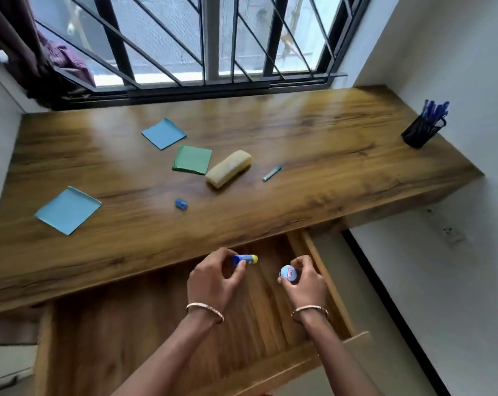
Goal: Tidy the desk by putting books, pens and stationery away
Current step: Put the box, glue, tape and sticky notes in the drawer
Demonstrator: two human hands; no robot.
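Note:
Over the open wooden drawer point(325, 270), my left hand point(213, 278) pinches a blue and yellow glue stick point(246, 259) lying sideways. My right hand point(305, 281) holds a small round blue container point(288, 273) with a label on top. On the desk point(328, 155) lie two blue paper pads point(164, 133) point(68, 210), a green pad point(192, 159), a yellowish duster point(228, 168), a small blue sharpener point(181, 204) and a thin teal lead case point(272, 173).
A black mesh holder with several blue pens point(422, 130) stands at the desk's far right, against the white wall. A barred window runs behind the desk, with dark cloth point(56, 61) at its left end. A wall socket point(448, 231) sits below the desk on the right.

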